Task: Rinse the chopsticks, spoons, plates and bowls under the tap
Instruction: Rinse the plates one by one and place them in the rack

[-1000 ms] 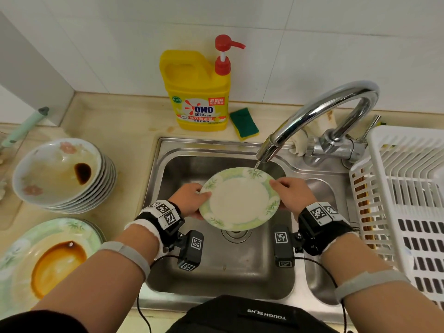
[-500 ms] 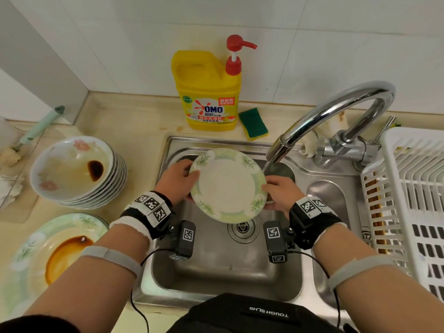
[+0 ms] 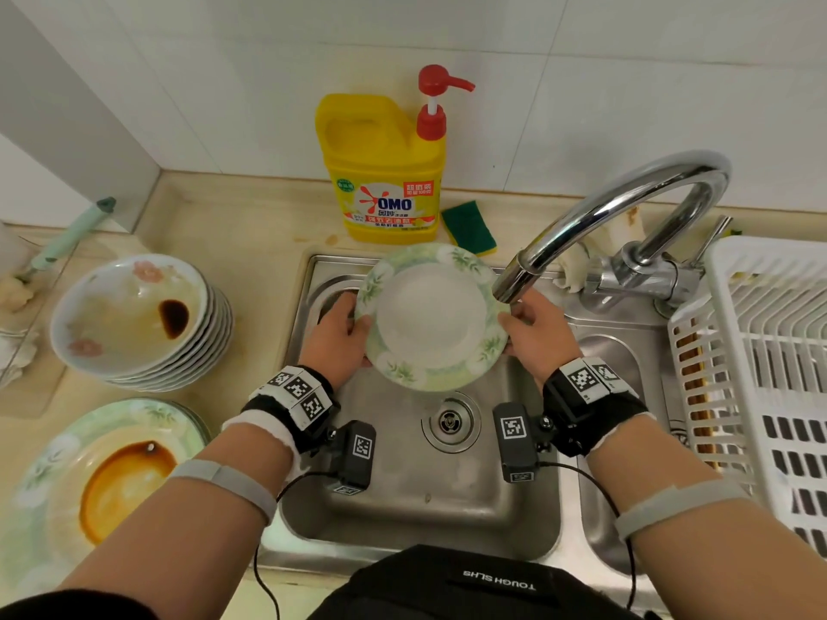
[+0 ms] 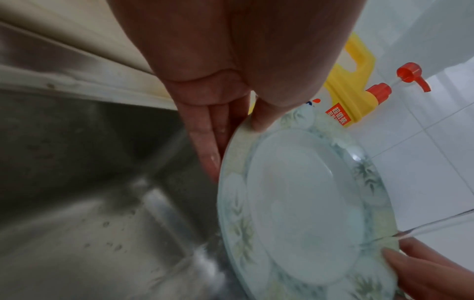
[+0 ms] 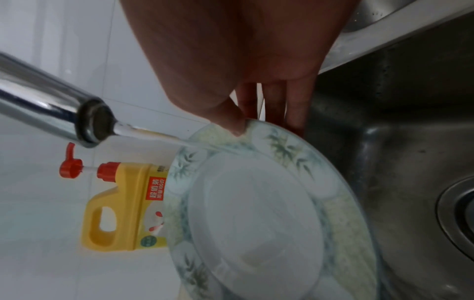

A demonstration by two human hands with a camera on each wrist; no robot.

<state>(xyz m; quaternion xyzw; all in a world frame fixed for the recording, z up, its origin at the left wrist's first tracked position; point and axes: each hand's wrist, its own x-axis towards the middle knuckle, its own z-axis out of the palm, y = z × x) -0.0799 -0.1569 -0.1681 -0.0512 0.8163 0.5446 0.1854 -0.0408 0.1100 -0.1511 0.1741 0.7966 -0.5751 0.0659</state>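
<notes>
A green-rimmed white plate (image 3: 432,315) (image 4: 302,209) (image 5: 259,213) is held tilted over the sink (image 3: 402,498), its face toward me. My left hand (image 3: 342,333) pinches its left rim, thumb on the front, fingers (image 4: 207,150) behind. My right hand (image 3: 532,333) pinches the right rim the same way, thumb (image 5: 231,121) on the front. The tap spout (image 3: 514,279) (image 5: 51,109) runs water onto the plate's rim next to my right thumb. Dirty bowls (image 3: 134,315) are stacked on the counter at left, above dirty plates (image 3: 98,476) with brown sauce.
A yellow detergent bottle (image 3: 385,172) and a green sponge (image 3: 467,228) stand behind the sink. A white dish rack (image 3: 769,373) sits at the right, with what look like chopsticks (image 3: 698,396) behind its wall. The drain (image 3: 449,422) lies below the plate.
Both hands have lifted the plate and tipped it more upright, moving it toward the back of the sink, up against the spout.
</notes>
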